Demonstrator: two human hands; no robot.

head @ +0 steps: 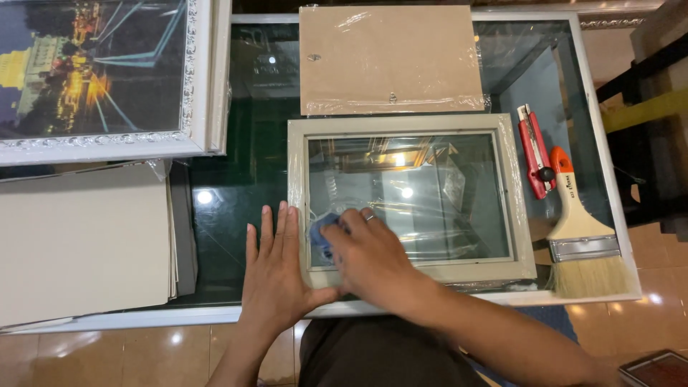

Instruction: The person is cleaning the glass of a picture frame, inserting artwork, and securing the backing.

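A pale grey picture frame (411, 199) with a glass pane lies flat at the near edge of the glass-topped table (244, 172), loosely wrapped in clear film. On the pane's near-left corner sits a small blue cloth (322, 233), and the right hand (369, 261) presses down on it with its fingers curled over the cloth, a ring showing on one finger. The left hand (276, 269) lies open and flat, fingers together, on the frame's left rail and the table just beside it. Beyond the frame, touching its far rail, lies a brown backing board (390, 59) in clear film. To the right of the frame, near its rail, rests a red utility knife (534, 150), and just beside that a wide paintbrush (580, 229) with an orange-topped wooden handle and pale bristles pointing toward the table's near edge. Well to the left of the frame lies a stack of cream boards (82, 244), and beyond those a white ornate framed picture (107, 72) of a night city scene.
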